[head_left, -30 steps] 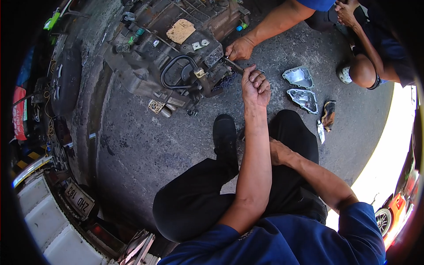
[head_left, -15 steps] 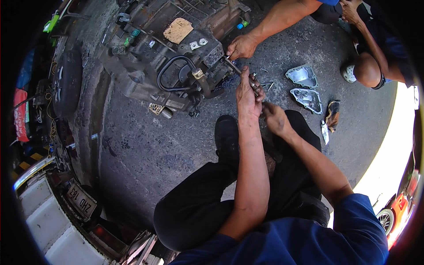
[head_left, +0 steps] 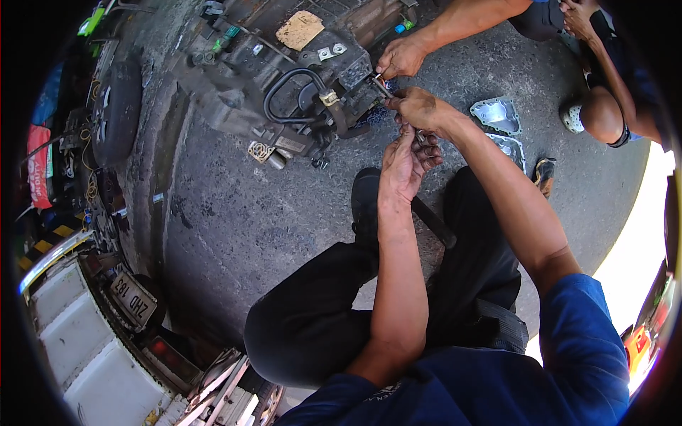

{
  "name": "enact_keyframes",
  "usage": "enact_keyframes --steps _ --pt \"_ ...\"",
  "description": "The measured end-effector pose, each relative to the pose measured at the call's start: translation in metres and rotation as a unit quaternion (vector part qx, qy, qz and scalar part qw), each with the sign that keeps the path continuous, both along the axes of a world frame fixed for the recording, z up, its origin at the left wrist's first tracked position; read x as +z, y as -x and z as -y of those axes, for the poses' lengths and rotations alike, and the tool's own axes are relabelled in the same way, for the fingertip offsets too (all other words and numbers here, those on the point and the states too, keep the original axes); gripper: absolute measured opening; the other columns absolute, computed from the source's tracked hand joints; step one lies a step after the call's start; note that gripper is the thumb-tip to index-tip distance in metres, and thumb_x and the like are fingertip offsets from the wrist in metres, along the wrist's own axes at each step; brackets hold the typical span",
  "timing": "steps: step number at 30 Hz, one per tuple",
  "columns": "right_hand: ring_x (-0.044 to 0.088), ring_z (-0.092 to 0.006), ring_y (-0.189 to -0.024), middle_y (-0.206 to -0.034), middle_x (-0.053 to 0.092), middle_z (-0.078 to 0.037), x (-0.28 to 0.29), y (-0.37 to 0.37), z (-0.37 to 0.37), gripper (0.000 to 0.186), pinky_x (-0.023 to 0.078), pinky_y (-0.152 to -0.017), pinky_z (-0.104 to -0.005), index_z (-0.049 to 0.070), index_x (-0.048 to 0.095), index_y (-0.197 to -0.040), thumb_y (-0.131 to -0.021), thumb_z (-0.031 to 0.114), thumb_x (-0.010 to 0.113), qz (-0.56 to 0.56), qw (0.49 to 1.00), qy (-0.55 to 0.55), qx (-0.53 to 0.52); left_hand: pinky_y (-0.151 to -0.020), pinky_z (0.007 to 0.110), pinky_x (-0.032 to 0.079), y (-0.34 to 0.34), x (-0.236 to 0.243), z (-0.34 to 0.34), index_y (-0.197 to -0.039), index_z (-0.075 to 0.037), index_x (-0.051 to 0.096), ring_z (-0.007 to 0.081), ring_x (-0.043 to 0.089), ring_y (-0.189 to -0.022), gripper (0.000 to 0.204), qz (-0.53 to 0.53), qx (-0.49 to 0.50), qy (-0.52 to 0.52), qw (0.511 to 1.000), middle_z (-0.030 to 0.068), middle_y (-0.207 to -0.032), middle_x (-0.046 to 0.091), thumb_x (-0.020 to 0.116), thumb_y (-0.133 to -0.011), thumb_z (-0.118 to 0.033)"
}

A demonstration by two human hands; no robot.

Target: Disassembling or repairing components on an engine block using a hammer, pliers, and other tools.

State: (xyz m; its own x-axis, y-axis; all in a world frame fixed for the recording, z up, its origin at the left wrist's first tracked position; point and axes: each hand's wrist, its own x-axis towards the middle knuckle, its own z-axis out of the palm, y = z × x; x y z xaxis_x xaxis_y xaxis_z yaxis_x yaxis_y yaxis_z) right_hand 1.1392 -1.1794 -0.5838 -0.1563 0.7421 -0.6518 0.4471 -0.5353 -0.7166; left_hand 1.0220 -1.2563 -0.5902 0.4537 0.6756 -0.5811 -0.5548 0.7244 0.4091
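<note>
My left hand (head_left: 410, 165) is curled, palm up, around the upper end of a tool whose dark handle (head_left: 435, 221) slants down between my knees; the tool's head is mostly hidden by my fingers. Just beyond it, my right hand (head_left: 425, 112) pinches a thin metal rod (head_left: 381, 86) that points at the corner of a large, greasy metal casing (head_left: 353, 73). A co-worker's hand (head_left: 400, 57) reaches in from the top and holds something small against that same corner, close to the rod's far end.
A looped black hose (head_left: 268, 99) and a piece of cardboard (head_left: 300, 30) lie on the casing. Two silver cast covers (head_left: 496, 115) rest on the ground at right. Another person's knee (head_left: 602, 117) is beyond them. A tyre (head_left: 117, 117) and a white vehicle (head_left: 96, 355) flank the left.
My right hand has moved up and forward from the tool's handle to the rod. My left hand has drawn back slightly from the casing. The whole view has shifted a little.
</note>
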Motion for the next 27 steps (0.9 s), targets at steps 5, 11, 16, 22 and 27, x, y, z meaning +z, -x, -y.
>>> enact_keyframes --steps 5,11,16,22,27 --pt "0.053 -0.0161 -0.062 -0.072 0.052 -0.006 -0.001 -0.001 -0.002 0.019 0.043 -0.048 -0.0311 -0.002 0.055 -0.088 -0.086 0.017 0.052 0.022 0.999 0.026 0.0 -0.061 0.029 0.055 -0.004 0.021 0.005 -0.097 0.001 0.057 0.0163 0.06 -0.067 0.036 -0.061 -0.006 0.017 0.998 0.0096 -0.082 0.061 0.056 -0.092 -0.034" --pt "0.054 -0.0198 -0.056 -0.071 0.053 -0.009 0.013 0.005 -0.001 0.016 0.04 -0.041 -0.0348 -0.001 0.055 -0.08 -0.083 0.013 0.047 -0.022 0.997 0.061 -0.04 -0.06 0.029 0.055 -0.024 0.028 0.017 -0.094 0.002 0.059 0.0159 0.06 -0.067 0.032 -0.094 0.068 0.026 0.993 0.0091 -0.08 0.061 0.059 -0.09 -0.03" --pt "0.057 -0.0213 -0.059 -0.072 0.055 -0.01 0.016 0.008 -0.006 0.015 0.044 -0.043 -0.0371 -0.001 0.056 -0.083 -0.083 0.009 0.046 0.007 0.999 0.043 -0.002 -0.047 0.027 0.051 -0.037 0.025 0.018 -0.085 0.001 0.058 0.0133 0.055 -0.052 0.032 -0.155 0.068 -0.034 0.985 0.0067 -0.069 0.058 0.053 -0.094 -0.03" --pt "0.052 -0.0183 -0.053 -0.063 0.054 -0.01 0.013 0.009 -0.011 0.01 0.039 -0.041 -0.0343 -0.001 0.054 -0.069 -0.076 0.007 0.051 0.107 0.991 0.015 0.08 -0.04 0.027 0.048 -0.045 0.025 0.018 -0.081 0.002 0.057 0.0123 0.051 -0.046 0.034 -0.238 0.11 -0.079 0.962 0.0048 -0.063 0.053 0.047 -0.095 -0.028" --pt "0.056 -0.02 -0.055 -0.066 0.054 -0.011 0.011 0.013 -0.004 0.011 0.043 -0.042 -0.0348 -0.003 0.054 -0.072 -0.077 0.006 0.05 0.092 0.993 0.022 0.076 -0.041 0.027 0.05 -0.031 0.022 0.021 -0.083 0.004 0.057 0.014 0.055 -0.046 0.046 -0.239 0.073 -0.088 0.964 0.0085 -0.066 0.057 0.05 -0.093 -0.04"
